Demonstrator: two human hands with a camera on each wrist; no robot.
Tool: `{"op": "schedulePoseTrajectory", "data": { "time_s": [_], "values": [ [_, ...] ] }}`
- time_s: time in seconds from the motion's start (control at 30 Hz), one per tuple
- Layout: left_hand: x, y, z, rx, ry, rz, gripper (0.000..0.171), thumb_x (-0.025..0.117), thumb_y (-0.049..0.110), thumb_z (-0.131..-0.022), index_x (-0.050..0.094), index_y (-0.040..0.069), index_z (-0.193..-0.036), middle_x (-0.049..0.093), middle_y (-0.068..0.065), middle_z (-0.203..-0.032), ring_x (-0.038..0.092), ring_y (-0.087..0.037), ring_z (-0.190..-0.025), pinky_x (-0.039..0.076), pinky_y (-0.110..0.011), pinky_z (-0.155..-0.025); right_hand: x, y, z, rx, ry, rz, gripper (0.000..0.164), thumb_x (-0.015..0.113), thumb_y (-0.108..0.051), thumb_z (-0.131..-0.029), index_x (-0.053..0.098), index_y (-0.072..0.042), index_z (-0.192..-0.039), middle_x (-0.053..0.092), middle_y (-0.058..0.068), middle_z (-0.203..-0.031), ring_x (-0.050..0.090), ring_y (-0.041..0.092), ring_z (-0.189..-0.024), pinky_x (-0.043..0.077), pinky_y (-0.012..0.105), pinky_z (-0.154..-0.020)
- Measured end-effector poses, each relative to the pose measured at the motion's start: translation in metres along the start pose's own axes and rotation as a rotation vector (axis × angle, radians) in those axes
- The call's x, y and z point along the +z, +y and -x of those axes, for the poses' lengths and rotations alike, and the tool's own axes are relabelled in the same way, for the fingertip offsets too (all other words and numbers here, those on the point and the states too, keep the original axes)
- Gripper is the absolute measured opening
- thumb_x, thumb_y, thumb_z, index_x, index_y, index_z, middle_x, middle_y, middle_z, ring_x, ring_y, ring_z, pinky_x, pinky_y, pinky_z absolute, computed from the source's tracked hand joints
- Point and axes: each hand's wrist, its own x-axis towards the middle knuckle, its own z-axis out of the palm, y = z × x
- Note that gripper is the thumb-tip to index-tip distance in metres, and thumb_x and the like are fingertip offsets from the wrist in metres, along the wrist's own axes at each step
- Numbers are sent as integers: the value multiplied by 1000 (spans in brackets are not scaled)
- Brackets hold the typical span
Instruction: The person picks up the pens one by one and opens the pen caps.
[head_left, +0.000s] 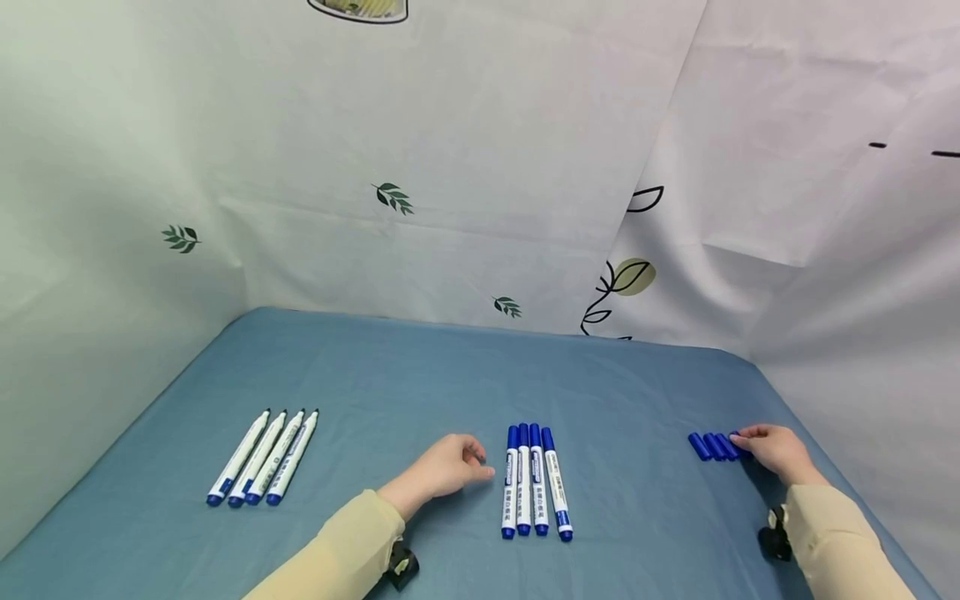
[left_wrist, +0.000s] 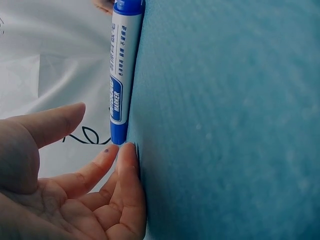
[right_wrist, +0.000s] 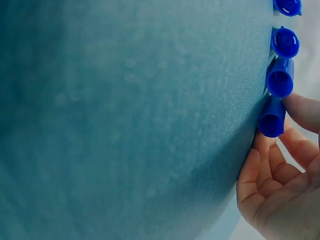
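A row of several loose blue marker caps (head_left: 701,447) lies on the right of the table. At its right end my right hand (head_left: 780,451) pinches the last cap (right_wrist: 271,120) between thumb and forefinger, the cap still down at the cloth beside its neighbour (right_wrist: 280,79). In the middle lie several capped white markers (head_left: 524,483), side by side with blue caps pointing away. Just left of them is my left hand (head_left: 444,467), fingers relaxed and thumb spread, nothing held. In the left wrist view the nearest marker (left_wrist: 122,70) lies just beyond its fingertips.
Several uncapped white markers (head_left: 262,458) lie slanted in a row on the left, dark tips pointing away. Blue cloth (head_left: 420,367) covers the table. A pale printed curtain (head_left: 480,167) hangs behind and along both sides. Each wrist carries a small black device (head_left: 401,567).
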Motion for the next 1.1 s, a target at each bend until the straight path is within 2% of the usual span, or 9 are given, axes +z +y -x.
{"op": "schedulePoseTrajectory", "data": {
  "time_s": [0.23, 0.57, 0.9, 1.1],
  "values": [
    [0, 0, 0, 7, 1, 1, 24, 73, 19, -83, 63, 1, -94, 55, -3, -73, 48, -13, -59, 40, -27, -53, -1, 1, 0, -13, -5, -8, 49, 55, -28, -94, 52, 18, -113, 45, 41, -118, 49, 48, -101, 43, 53, -81],
    [2, -1, -1, -10, -3, 12, 23, 73, 19, -83, 62, 1, -94, 56, -3, -73, 49, -13, -58, 40, -27, -52, -6, -1, 2, -26, 0, -64, 60, 50, -38, -96, 48, 17, -118, 42, 41, -123, 47, 49, -105, 43, 53, -80],
    [1, 1, 0, -13, -14, 1, 23, 73, 19, -83, 62, 2, -93, 55, -2, -72, 49, -13, -57, 40, -28, -52, -12, -14, 7, -46, 2, -124, 67, 37, -46, -99, 42, 14, -129, 32, 40, -135, 37, 53, -118, 36, 62, -90],
    [0, 5, 1, -14, -16, -7, 23, 73, 19, -83, 62, 2, -94, 55, -3, -72, 49, -13, -58, 39, -27, -52, -11, -27, 12, -84, 30, -146, 66, 36, -46, -100, 41, 12, -131, 32, 39, -137, 34, 53, -121, 35, 62, -91]
  ]
}}
